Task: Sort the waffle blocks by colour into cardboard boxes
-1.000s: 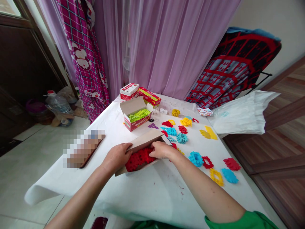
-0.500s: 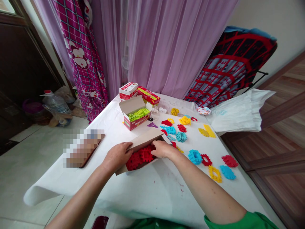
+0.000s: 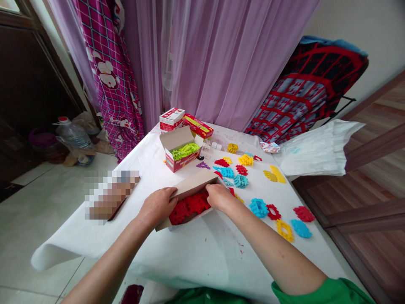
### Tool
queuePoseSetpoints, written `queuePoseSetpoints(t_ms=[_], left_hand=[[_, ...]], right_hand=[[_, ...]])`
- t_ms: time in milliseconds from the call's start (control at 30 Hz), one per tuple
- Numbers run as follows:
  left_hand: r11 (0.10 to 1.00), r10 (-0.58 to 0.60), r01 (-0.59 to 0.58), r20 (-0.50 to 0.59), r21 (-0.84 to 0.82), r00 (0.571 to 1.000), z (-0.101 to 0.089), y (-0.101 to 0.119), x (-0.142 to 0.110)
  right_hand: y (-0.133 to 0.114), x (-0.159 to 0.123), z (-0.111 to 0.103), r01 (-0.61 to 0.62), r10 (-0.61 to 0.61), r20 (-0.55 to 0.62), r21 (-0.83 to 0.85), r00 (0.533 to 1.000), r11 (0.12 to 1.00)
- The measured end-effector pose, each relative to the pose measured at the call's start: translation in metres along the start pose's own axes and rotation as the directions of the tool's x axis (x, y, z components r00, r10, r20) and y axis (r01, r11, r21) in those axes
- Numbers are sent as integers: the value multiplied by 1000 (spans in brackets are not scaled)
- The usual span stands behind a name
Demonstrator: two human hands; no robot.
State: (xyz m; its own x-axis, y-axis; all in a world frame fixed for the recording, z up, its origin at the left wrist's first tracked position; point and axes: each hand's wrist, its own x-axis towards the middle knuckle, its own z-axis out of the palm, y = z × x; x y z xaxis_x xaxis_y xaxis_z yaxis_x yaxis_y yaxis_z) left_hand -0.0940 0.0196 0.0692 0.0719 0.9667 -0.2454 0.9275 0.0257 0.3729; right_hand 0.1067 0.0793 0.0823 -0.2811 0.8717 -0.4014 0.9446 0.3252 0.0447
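Note:
An open cardboard box (image 3: 198, 182) stands at the near middle of the table, its lid raised on the far side. Red toy building pieces (image 3: 190, 207) fill it. My left hand (image 3: 159, 206) grips the box's left end, with its fingers over the edge by the lid. At the opposite end my right hand (image 3: 219, 196) has its fingers curled over the edge, close to the red pieces; some of its fingertips are hidden. Beyond my right hand lie loose blue (image 3: 241, 181) and red (image 3: 241, 169) toy pieces.
A second open box (image 3: 179, 165) holds green pieces, with closed boxes (image 3: 172, 119) behind it. Loose yellow (image 3: 285, 230) and blue (image 3: 301, 228) pieces are scattered along the right. A phone-like object (image 3: 122, 207), partly blurred, lies left. A white bag (image 3: 316, 147) hangs over the right edge.
My right hand has moved slightly right, off the red pieces to the box's right end. The red pieces look flatter in the box. My left hand stays on the left end.

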Motion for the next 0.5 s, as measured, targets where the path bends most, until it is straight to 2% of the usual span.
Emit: queuePoseSetpoints(t_ms=[200,367,500], left_hand=[[1000,-5,5,-8,-2,1000,1,1,0],[1000,4,-4,7,1,1000,0,0,2],[1000,4,-5,47,10,999,-3,-4,7]], right_hand=[[-7,-9,-9,21,-21,-30,-25,999,999],[-18,-8,-20,62,-52,87,-116,995,991],[-11,-3,-25,167,-153,105,-131,983,977]])
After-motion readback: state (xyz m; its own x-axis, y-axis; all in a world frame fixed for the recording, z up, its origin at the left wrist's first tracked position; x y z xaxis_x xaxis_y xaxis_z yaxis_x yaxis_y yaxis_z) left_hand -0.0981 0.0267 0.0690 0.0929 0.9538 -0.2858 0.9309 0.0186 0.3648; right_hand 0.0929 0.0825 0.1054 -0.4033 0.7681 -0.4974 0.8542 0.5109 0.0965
